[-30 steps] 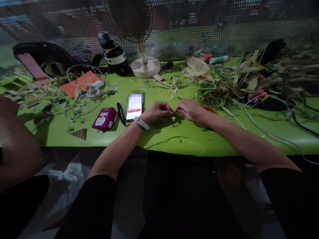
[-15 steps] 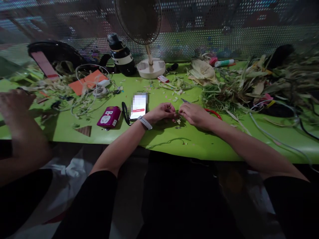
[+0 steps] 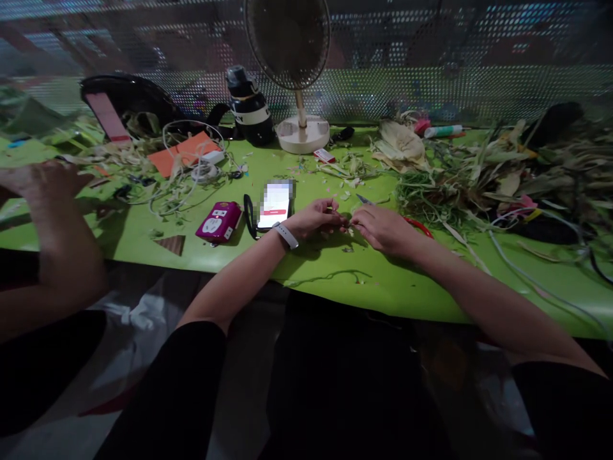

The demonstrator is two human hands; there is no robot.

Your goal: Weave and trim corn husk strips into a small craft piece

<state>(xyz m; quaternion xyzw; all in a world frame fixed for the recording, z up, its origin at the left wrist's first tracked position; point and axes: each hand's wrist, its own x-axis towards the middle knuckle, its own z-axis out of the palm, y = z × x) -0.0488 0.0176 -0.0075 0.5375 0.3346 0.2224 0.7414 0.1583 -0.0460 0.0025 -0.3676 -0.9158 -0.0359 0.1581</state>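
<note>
On the green table [image 3: 330, 281], just right of the phone [image 3: 274, 205], a tiny pale scrap [image 3: 348, 225] is pinched between the left hand [image 3: 316, 218] and right hand [image 3: 380, 228]. No writing can be read.

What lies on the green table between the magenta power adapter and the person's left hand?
In the head view, a lit smartphone with a black strap lies between the magenta power adapter and the left hand.

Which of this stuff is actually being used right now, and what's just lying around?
In use:
left hand and right hand, pinching a small scrap between them
scissors beside the right hand
husk pile

Lying about:
phone
fan
pink power bank
bottle
</note>
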